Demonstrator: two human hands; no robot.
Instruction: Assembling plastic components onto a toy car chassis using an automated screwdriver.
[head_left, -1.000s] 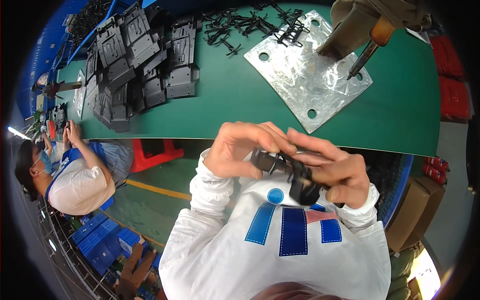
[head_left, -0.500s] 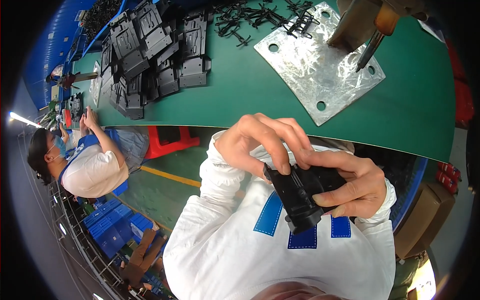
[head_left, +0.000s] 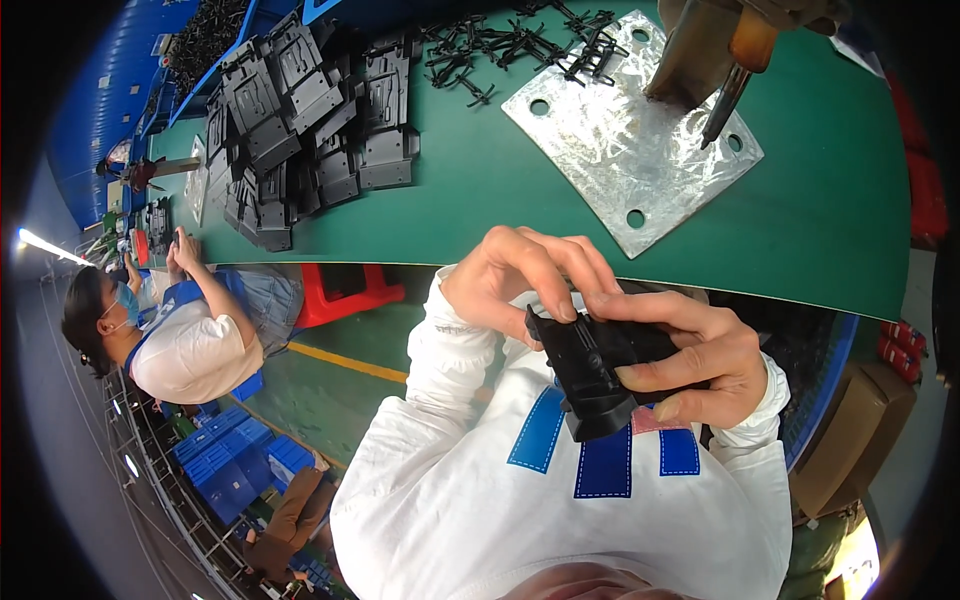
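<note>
Between both hands, in front of my chest, is a black moulded plastic part (head_left: 590,375) with raised ribs on its face. My left hand (head_left: 515,275) pinches its upper left edge with thumb and fingertips. From the right, my right hand (head_left: 700,355) grips the part's body, thumb on the near face and fingers along the top and side. The hands nearly touch at the upper edge, and fingers hide some of the part. On the green table (head_left: 470,190) beyond lie a pile of flat black plastic plates (head_left: 285,110) and several small black clip-like pieces (head_left: 510,42).
A silver metal plate (head_left: 600,150) with corner holes lies ahead, beneath a metal post with a pointed rod (head_left: 722,108). A co-worker (head_left: 190,340) sits at the left near a red stool (head_left: 345,295). A cardboard box (head_left: 850,425) stands at the right; blue crates (head_left: 215,465) lie lower left.
The black part has risen slightly and its lower end has tilted up a little. Both hands keep their hold. The whole scene has shifted slightly with my head.
</note>
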